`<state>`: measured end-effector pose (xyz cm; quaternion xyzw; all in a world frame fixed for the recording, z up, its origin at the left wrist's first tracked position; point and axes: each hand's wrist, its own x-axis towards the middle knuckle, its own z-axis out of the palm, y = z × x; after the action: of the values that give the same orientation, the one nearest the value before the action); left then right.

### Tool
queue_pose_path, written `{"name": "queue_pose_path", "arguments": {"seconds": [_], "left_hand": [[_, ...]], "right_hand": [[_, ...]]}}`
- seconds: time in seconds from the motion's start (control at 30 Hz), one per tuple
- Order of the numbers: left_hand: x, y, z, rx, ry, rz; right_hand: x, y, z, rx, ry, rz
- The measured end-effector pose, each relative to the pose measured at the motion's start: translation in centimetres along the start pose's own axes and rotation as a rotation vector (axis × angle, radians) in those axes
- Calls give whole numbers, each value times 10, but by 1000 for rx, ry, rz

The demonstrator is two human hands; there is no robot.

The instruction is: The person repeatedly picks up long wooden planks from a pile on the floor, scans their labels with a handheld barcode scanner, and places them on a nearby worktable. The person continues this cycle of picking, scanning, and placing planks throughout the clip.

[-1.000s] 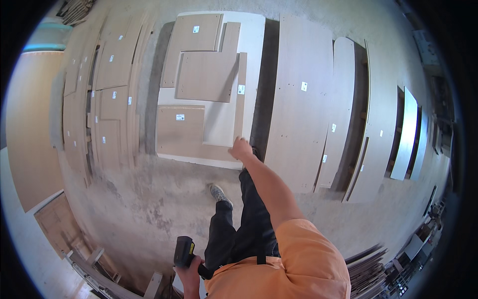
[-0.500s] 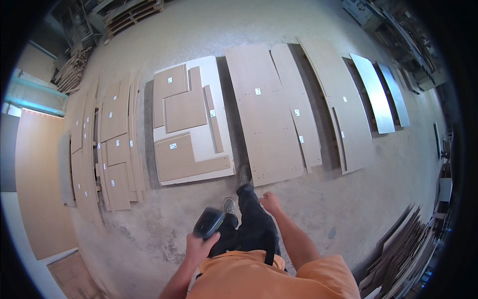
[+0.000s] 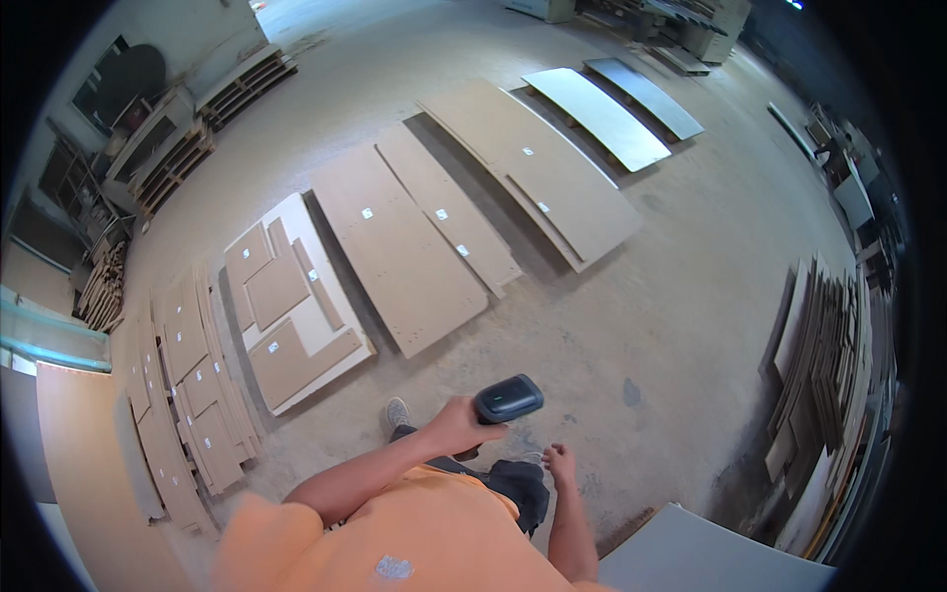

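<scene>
our left hand (image 3: 460,426) grips a dark handheld scanner (image 3: 509,399), held out in front of us; right hand (image 3: 559,464) half-curled, can't tell if it holds anything. we'd guess light, rigid, smooth, breakable if dropped; handle's the best hold. brown panels (image 3: 402,259) lie beyond, white-labelled.

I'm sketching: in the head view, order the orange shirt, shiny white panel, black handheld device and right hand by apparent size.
1. Orange shirt
2. Shiny white panel
3. Black handheld device
4. Right hand
</scene>
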<state>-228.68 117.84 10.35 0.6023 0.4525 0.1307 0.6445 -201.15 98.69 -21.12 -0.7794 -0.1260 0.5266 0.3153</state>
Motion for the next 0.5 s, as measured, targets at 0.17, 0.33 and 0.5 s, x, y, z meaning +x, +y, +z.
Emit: {"name": "queue_pose_path", "arguments": {"seconds": [0.17,0.33,0.5], "left_hand": [[62,75,212,47,-349,244],[90,145,374,238,-874,419],[145,181,507,281,-1259,381]], "right_hand": [[-56,100,-169,185,189,173],[-111,179,-309,570,568,366],[-115,231,-366,460,830,285]]}}
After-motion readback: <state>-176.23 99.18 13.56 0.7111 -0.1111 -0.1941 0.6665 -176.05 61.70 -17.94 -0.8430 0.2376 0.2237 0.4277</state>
